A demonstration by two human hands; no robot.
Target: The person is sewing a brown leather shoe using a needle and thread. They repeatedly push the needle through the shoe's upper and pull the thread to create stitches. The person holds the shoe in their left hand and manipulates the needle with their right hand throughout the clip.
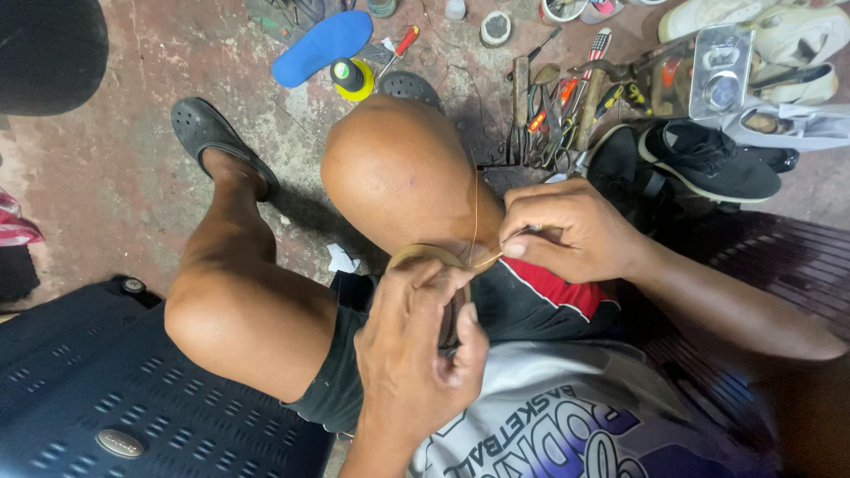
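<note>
Left hand [416,354]: closed around a dark shoe with a tan sole edge [425,257], pressed against the knee [398,173] at centre frame. Right hand [567,232]: fingertips pinched narrow on a needle and tan thread [475,217], touching the shoe at its 3 o'clock. Tool heap [558,106] crowds 1 o'clock; black sneaker [708,159] beside it. Blue insole [320,46] at 11 o'clock. Bare floor [133,177] lies open toward 9 o'clock.
</note>
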